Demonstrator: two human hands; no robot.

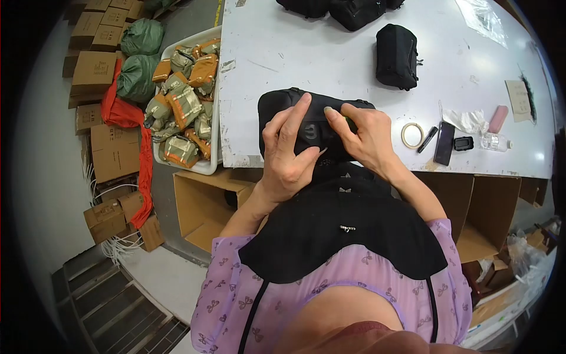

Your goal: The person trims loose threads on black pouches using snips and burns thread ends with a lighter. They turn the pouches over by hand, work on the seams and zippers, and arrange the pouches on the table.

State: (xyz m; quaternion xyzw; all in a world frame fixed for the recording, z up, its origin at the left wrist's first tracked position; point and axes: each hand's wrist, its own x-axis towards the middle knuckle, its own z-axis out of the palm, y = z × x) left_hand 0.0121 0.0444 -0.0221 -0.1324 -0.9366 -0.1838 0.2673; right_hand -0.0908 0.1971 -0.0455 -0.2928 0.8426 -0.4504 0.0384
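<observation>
Head view: two bare hands rested on a black bag [321, 127] at the near edge of a white table [295, 53].
Fingers of the left hand [287, 154] lay spread apart across the bag, seemingly to steady it; the right hand [370, 134] curled over the other end, thumb on top, though whether its fingers pinched anything could not be told. Beyond the right fingers sat a second black bag [396, 57]; rightward lay a pale ring [404, 136], probably for easy reach.
</observation>
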